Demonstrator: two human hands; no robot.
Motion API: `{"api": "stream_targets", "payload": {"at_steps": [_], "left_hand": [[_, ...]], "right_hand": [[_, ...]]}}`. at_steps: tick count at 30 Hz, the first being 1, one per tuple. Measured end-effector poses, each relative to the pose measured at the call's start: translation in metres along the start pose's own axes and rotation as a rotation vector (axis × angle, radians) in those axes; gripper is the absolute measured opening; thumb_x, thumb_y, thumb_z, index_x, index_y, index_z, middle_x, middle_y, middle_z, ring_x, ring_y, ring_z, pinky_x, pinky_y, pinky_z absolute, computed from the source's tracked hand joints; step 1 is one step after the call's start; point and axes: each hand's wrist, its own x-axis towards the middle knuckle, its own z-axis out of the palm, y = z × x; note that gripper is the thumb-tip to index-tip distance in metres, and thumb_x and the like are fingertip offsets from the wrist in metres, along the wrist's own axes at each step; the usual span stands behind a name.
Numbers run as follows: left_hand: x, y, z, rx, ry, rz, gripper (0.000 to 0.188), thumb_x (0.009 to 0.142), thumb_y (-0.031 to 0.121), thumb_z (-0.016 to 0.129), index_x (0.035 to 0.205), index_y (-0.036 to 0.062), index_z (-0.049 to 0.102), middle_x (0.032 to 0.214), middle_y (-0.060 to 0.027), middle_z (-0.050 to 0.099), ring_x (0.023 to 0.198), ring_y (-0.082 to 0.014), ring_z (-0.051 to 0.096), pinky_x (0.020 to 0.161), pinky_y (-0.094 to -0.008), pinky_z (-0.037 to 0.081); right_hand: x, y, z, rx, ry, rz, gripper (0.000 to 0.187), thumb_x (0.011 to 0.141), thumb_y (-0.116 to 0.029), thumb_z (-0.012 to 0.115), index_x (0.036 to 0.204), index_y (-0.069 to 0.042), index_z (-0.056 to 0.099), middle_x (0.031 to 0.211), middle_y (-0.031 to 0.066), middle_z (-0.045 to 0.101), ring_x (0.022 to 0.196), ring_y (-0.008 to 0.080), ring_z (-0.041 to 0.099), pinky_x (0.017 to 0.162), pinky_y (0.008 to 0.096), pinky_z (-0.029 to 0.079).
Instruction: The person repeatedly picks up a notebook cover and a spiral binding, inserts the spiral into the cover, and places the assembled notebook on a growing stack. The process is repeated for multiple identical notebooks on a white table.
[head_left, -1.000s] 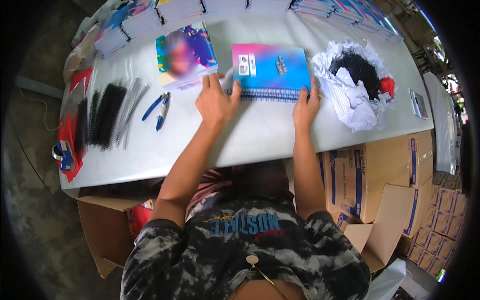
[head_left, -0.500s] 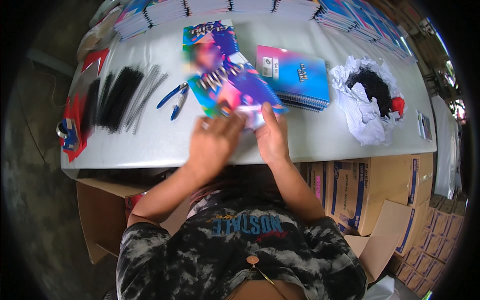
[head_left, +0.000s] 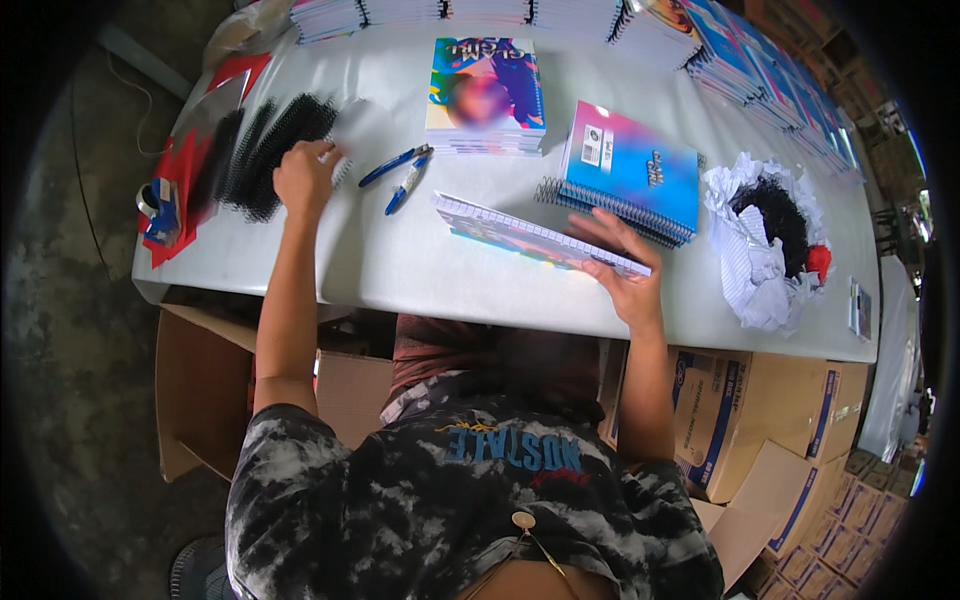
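Observation:
My right hand (head_left: 628, 272) grips an unbound notebook (head_left: 535, 238) by its right end, thumb on the near side; its punched white edge faces up, with the colourful cover toward me. My left hand (head_left: 303, 178) pinches a spiral binding coil (head_left: 344, 168), blurred, at the right side of a row of black spiral coils (head_left: 262, 165). Blue-handled pliers (head_left: 402, 178) lie between the coils and the held notebook. Beyond them stands a stack of colourful-covered notebooks (head_left: 487, 95). Spiral-bound notebooks (head_left: 640, 170) with pink-and-blue covers are piled just past my right hand.
Crumpled white paper (head_left: 742, 270) holds a black tangle (head_left: 775, 225) at the right. Red sheets (head_left: 180, 190) and a blue tape dispenser (head_left: 160, 212) lie at the left. Bound notebook stacks (head_left: 740, 60) line the far edge. Cardboard boxes (head_left: 735, 410) stand below the table (head_left: 400, 270).
My left hand has left the notebook and moved left to the coils. My right hand has shifted right, tilting the notebook onto its edge, away from the colourful stack.

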Motion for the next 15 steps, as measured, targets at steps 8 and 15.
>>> {"api": "stream_targets", "payload": {"at_steps": [8,15], "left_hand": [[-0.004,0.040,-0.053,-0.931,-0.331,0.033,0.027,0.083,0.016,0.050,0.104,0.0009,0.059,0.087,-0.0091,0.062,0.072,-0.0146,0.057,0.069,-0.0285,0.046],[-0.037,0.092,-0.076,-1.023,-0.750,0.177,0.026,0.093,0.027,0.049,0.092,0.0021,0.057,0.077,-0.0006,0.050,0.073,-0.0095,0.043,0.069,-0.0234,0.038]], "right_hand": [[0.007,0.007,-0.008,-0.115,0.017,-0.024,0.027,0.081,0.000,0.063,0.108,0.003,0.061,0.101,0.0104,0.065,0.087,0.0121,0.060,0.080,0.0246,0.048],[0.003,0.009,-0.012,-0.104,0.066,0.019,0.026,0.081,-0.001,0.063,0.107,0.004,0.061,0.098,0.0089,0.066,0.086,0.0105,0.059,0.079,0.0237,0.047]]}}
